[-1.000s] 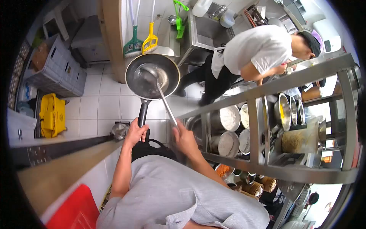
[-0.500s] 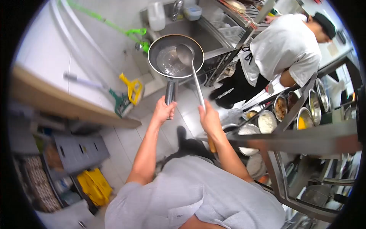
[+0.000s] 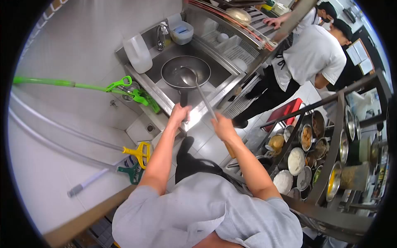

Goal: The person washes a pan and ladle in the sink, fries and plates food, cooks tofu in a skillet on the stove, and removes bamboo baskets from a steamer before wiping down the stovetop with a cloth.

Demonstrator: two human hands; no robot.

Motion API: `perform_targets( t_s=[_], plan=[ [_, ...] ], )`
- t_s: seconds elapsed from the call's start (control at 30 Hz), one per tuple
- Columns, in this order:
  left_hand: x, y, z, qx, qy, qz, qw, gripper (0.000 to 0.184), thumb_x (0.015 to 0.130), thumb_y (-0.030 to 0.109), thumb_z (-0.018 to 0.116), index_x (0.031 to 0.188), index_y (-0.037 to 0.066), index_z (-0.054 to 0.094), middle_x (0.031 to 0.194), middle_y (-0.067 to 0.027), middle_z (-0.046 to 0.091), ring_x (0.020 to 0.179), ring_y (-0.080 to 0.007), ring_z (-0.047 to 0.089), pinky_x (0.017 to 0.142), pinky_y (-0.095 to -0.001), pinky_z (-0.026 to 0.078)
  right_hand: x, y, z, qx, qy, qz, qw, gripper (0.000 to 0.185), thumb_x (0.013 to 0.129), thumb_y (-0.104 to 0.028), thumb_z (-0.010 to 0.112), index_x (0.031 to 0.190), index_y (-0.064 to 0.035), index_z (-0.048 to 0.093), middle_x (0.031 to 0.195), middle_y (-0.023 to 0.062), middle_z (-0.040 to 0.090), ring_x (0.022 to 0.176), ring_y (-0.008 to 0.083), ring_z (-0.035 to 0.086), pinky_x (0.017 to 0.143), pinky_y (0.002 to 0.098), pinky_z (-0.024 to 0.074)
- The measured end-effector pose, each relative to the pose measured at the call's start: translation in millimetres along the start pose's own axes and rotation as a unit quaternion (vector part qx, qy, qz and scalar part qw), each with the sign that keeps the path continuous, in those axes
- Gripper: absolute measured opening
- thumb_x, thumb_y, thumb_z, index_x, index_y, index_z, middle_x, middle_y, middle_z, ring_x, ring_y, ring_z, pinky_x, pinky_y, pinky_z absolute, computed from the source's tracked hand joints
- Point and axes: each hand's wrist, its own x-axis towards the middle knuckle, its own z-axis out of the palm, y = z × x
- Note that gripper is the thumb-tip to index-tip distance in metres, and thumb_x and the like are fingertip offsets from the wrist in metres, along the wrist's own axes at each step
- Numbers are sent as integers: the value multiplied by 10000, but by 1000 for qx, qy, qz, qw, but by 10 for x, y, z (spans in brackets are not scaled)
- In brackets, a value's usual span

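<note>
Stainless-steel sink [image 3: 218, 65] beneath my round black metal pan [image 3: 171, 78], earlier over white floor tiles [image 3: 202, 134], left fingers [image 3: 187, 110] clenched around its handle [image 3: 184, 98], right fingers [image 3: 217, 121] grasping a long silver ladle [image 3: 189, 77]

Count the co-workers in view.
2. The nearer co-worker bends forward, right of the sink. The farther co-worker is behind, partly hidden by the nearer one and a metal post. More may be hidden.
</note>
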Motion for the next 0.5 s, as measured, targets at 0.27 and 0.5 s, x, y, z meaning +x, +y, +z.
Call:
perform_targets(
  t_s=[0.27, 0.5],
  plan=[
    [1737, -305, -53, -102, 29, -108, 988, 157, 827, 68, 619, 715, -42, 601, 594, -120, 594, 468, -225, 595, 460, -353, 499, 1517, -147, 694, 104, -125, 222, 961, 463, 964, -266, 538, 1297, 51, 483, 644, 144, 609, 455, 227, 597, 406, 349, 464],
    [2413, -1564, 36, 231, 123, -198, 945, 447, 867, 326, 645, 990, -103, 631, 1095, -254, 658, 973, -333, 671, 839, -429, 532, 1937, -234, 734, 172, -145, 326, 918, 482, 988, -265, 515, 1358, 32, 434, 562, 50, 513, 404, 151, 494, 370, 305, 415]
  ],
)
